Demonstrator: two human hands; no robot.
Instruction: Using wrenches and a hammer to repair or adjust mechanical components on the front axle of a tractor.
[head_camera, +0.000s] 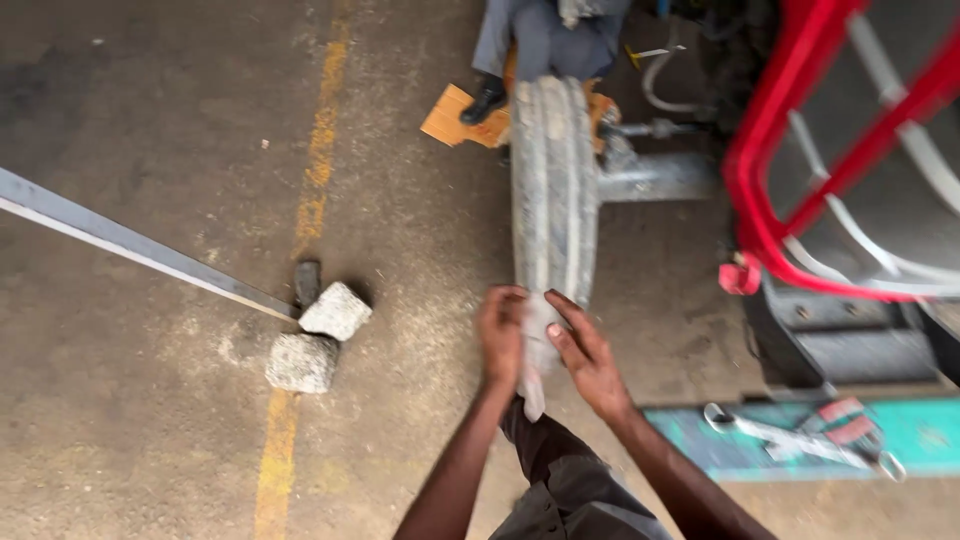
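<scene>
- two hands i see at the near end of the tire (553, 170), which stands upright on the concrete floor (150, 440).
- left hand (500, 335) and right hand (580, 350) press a whitish cloth (535, 345) between them, fingers together.
- two stones (318, 335) lie to the left.

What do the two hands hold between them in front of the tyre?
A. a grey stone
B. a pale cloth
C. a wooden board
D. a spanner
B: the left hand and right hand both grip a pale cloth just before the tyre; the stones lie apart on the floor.
</scene>
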